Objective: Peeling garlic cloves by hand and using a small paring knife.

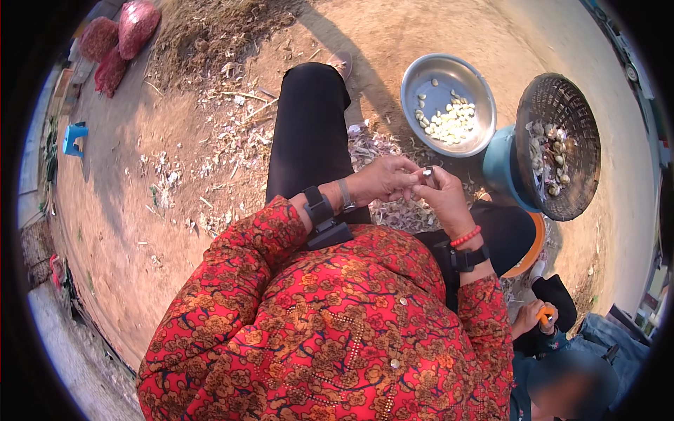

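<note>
left hand and right hand meet above lap, fingers of both pinched shut on small pale garlic clove between fingertips. round silver metal bowl with peeled pale cloves sits on dirt ground just ahead. dark woven round basket with unpeeled cloves rests tilted on blue plastic bucket, right of bowl. papery skins litter ground near black trouser leg. red mesh sacks lie far left.
</note>
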A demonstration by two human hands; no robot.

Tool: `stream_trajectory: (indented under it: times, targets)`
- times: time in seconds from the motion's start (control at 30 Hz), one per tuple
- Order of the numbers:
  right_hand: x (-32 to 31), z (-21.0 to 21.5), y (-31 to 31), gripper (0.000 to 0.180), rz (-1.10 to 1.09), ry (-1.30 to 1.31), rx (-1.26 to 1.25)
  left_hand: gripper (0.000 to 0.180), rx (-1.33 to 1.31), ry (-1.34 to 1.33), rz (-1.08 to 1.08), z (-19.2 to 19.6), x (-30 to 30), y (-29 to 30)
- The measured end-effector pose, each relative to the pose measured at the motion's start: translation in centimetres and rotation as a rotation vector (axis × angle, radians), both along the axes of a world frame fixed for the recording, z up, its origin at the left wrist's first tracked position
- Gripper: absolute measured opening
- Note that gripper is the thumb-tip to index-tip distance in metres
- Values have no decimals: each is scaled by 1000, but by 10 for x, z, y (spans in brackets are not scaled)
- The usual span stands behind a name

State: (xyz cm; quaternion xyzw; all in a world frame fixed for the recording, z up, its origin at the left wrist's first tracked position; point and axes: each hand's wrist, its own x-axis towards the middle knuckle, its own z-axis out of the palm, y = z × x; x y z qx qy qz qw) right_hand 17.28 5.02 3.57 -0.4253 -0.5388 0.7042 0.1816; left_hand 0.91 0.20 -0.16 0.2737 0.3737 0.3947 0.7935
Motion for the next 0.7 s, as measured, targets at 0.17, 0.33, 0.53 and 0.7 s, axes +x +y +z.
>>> stream_trajectory:
  times: [0.17, 0.33, 0.53, 0.7]
  targets:
    - [0, 3, 11, 10, -1, -25, -51, 25, -148, -11, 31, -7, -2, 5]
    - [12, 16, 62, 26, -499, 76, -38, 24, -293, -105, 154, -11, -1, 7]
    - [21, 13, 57, 41, -436, -42, 10, 15, -315, -168, 293, -13, -4, 7]
    - [15, 2, 21, 42, -134, -89, -153, 15, -163, -298, 191, -26, -3, 6]
